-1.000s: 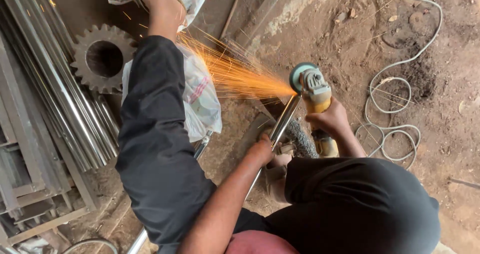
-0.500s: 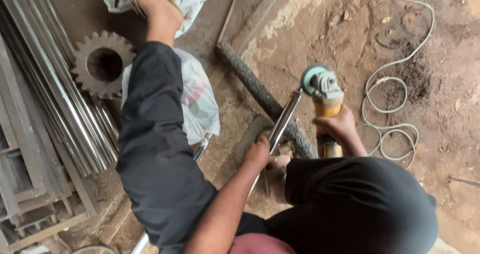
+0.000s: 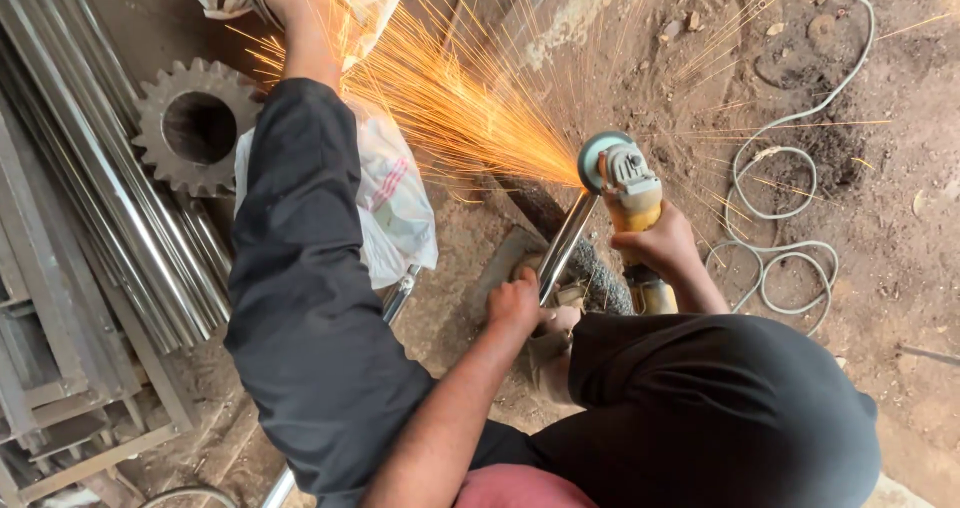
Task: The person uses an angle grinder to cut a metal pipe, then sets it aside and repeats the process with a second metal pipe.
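Sparks (image 3: 450, 108) fanning out again from the grinder disc after a pause, shiny metal tube (image 3: 566, 236) slanting across the dirt floor, yellow angle grinder (image 3: 628, 193) at its upper end, right hand (image 3: 665, 248) clenched around the grinder body, left hand (image 3: 515, 303) gripping the tube lower down.

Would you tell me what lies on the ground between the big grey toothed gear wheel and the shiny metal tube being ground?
In the head view, the person's dark-trousered leg and a crumpled white plastic bag lie between the grey toothed gear wheel and the shiny metal tube.
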